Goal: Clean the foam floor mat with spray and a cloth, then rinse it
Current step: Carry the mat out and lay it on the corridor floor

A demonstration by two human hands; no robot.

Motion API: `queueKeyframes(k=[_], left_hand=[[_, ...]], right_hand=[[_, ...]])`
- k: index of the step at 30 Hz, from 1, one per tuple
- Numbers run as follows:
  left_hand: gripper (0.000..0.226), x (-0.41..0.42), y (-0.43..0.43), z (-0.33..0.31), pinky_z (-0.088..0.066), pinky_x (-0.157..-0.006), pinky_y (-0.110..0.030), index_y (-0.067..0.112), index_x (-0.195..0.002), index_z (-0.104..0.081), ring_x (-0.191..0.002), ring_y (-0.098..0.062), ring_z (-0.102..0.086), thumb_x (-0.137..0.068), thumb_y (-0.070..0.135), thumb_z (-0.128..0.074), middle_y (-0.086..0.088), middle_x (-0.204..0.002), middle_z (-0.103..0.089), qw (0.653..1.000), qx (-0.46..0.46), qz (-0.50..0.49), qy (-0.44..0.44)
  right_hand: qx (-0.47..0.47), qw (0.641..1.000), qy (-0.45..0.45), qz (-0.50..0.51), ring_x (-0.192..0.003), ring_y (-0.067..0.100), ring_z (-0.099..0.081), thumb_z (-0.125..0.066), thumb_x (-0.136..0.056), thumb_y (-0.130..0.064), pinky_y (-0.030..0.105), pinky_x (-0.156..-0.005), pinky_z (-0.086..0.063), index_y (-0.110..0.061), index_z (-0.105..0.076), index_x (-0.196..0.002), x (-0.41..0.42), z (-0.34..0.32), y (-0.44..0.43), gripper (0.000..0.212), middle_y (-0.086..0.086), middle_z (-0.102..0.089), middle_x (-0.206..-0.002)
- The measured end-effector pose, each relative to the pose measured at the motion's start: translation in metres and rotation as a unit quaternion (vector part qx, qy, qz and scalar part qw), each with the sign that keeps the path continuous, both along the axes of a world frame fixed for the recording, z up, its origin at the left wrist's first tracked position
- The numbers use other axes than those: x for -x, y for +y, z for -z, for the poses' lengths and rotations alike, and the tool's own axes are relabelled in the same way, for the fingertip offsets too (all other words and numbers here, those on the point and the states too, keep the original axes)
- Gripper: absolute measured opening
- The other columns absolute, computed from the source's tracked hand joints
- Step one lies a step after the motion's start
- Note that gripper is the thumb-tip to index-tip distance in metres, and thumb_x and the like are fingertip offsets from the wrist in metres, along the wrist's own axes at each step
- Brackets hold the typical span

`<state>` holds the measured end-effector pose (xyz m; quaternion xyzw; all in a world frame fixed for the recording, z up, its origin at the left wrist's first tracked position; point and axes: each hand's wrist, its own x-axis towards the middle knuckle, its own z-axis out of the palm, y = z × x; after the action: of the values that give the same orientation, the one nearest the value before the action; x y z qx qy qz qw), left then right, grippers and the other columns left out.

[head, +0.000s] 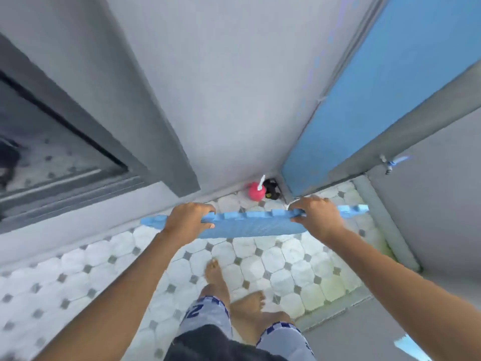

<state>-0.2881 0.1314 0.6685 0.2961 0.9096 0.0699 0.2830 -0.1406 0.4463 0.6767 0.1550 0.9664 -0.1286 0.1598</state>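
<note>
A blue foam floor mat (250, 225) with puzzle-tooth edges hangs in the air in front of me, seen nearly edge-on and roughly level. My left hand (188, 217) grips its left part, fingers curled over the far edge. My right hand (316, 216) grips the right part the same way, with a short piece of mat sticking out past it. No spray bottle or cloth is in view.
Below is a white octagon-tiled floor (273, 261) with my bare feet (216, 280) on it. A pink round object (256, 191) with a white handle and a dark item sit in the corner. A blue panel (364, 100), a wall tap (389, 165) and a grey window frame (78, 162) surround the corner.
</note>
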Motion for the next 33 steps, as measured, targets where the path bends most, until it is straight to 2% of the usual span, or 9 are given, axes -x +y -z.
queueKeyframes(k=[3, 7, 10, 15, 20, 24, 28, 31, 33], left_hand=[[0.034, 0.000, -0.096, -0.002, -0.048, -0.091, -0.034, 0.034, -0.119, -0.070, -0.111, -0.025, -0.067, -0.088, 0.047, -0.075, 0.008, -0.118, -0.074, 0.993, 0.001, -0.114, -0.007], [0.031, -0.039, -0.218, 0.016, -0.048, -0.086, -0.032, 0.038, -0.118, -0.069, -0.107, -0.024, -0.068, -0.089, 0.047, -0.072, 0.006, -0.113, -0.074, 0.962, 0.016, -0.268, -0.050], [0.031, -0.093, -0.287, 0.035, -0.046, -0.085, -0.033, 0.037, -0.120, -0.068, -0.107, -0.024, -0.067, -0.091, 0.046, -0.069, 0.005, -0.113, -0.073, 0.925, 0.010, -0.374, -0.071], [0.026, -0.189, -0.355, 0.071, -0.041, -0.075, -0.032, 0.033, -0.117, -0.069, -0.101, -0.023, -0.066, -0.093, 0.042, -0.069, 0.007, -0.108, -0.073, 0.843, -0.009, -0.530, -0.095], [0.025, -0.248, -0.388, 0.112, -0.043, -0.073, -0.033, 0.031, -0.111, -0.071, -0.097, -0.023, -0.066, -0.089, 0.042, -0.073, 0.004, -0.098, -0.074, 0.762, -0.014, -0.639, -0.103], [0.033, -0.272, -0.416, 0.158, -0.043, -0.076, -0.033, 0.034, -0.118, -0.071, -0.101, -0.025, -0.067, -0.087, 0.045, -0.077, 0.004, -0.101, -0.073, 0.709, -0.025, -0.697, -0.099], [0.028, -0.284, -0.446, 0.201, -0.045, -0.077, -0.036, 0.029, -0.108, -0.071, -0.094, -0.026, -0.064, -0.085, 0.041, -0.079, 0.005, -0.086, -0.065, 0.676, -0.042, -0.730, -0.096], [0.032, -0.290, -0.479, 0.230, -0.045, -0.072, -0.038, 0.024, -0.102, -0.071, -0.085, -0.028, -0.060, -0.079, 0.042, -0.085, 0.003, -0.077, -0.060, 0.648, -0.046, -0.757, -0.073], [0.037, -0.292, -0.507, 0.247, -0.039, -0.066, -0.036, 0.019, -0.098, -0.068, -0.078, -0.029, -0.056, -0.076, 0.041, -0.088, 0.003, -0.071, -0.056, 0.631, -0.052, -0.772, -0.059]], right_hand=[[0.005, 0.995, 0.019, -0.098, -0.098, 0.026, -0.066, -0.079, -0.078, -0.033, 0.036, -0.083, -0.045, -0.028, -0.075, -0.098, 0.063, -0.005, -0.075, 0.020, -0.004, -0.075, -0.097], [0.008, 0.964, -0.011, -0.267, -0.100, 0.023, -0.064, -0.075, -0.081, -0.033, 0.033, -0.085, -0.042, -0.027, -0.074, -0.093, 0.131, 0.009, -0.188, 0.014, -0.005, -0.073, -0.098], [0.002, 0.921, -0.044, -0.388, -0.102, 0.017, -0.061, -0.071, -0.083, -0.037, 0.034, -0.086, -0.038, -0.031, -0.070, -0.094, 0.161, 0.033, -0.273, 0.012, -0.011, -0.070, -0.099], [-0.003, 0.845, -0.100, -0.525, -0.084, 0.015, -0.055, -0.072, -0.084, -0.032, 0.034, -0.073, -0.026, -0.019, -0.058, -0.076, 0.178, 0.069, -0.402, 0.020, -0.007, -0.062, -0.080], [-0.010, 0.771, -0.124, -0.625, -0.081, 0.017, -0.053, -0.072, -0.084, -0.030, 0.035, -0.079, -0.034, -0.024, -0.053, -0.067, 0.183, 0.113, -0.501, 0.027, -0.006, -0.063, -0.078], [-0.010, 0.716, -0.125, -0.687, -0.089, 0.019, -0.058, -0.073, -0.083, -0.034, 0.037, -0.082, -0.037, -0.021, -0.065, -0.081, 0.186, 0.155, -0.573, 0.015, -0.005, -0.065, -0.083], [-0.006, 0.688, -0.117, -0.716, -0.084, 0.021, -0.058, -0.074, -0.083, -0.032, 0.034, -0.075, -0.029, -0.020, -0.062, -0.078, 0.187, 0.195, -0.631, 0.018, -0.005, -0.064, -0.078], [0.001, 0.684, -0.105, -0.722, -0.085, 0.024, -0.056, -0.075, -0.084, -0.029, 0.035, -0.078, -0.030, -0.019, -0.064, -0.081, 0.187, 0.218, -0.681, 0.015, -0.004, -0.062, -0.078], [0.004, 0.674, -0.094, -0.733, -0.095, 0.027, -0.057, -0.076, -0.084, -0.030, 0.037, -0.085, -0.032, -0.024, -0.064, -0.087, 0.190, 0.231, -0.720, 0.013, -0.001, -0.063, -0.085]])
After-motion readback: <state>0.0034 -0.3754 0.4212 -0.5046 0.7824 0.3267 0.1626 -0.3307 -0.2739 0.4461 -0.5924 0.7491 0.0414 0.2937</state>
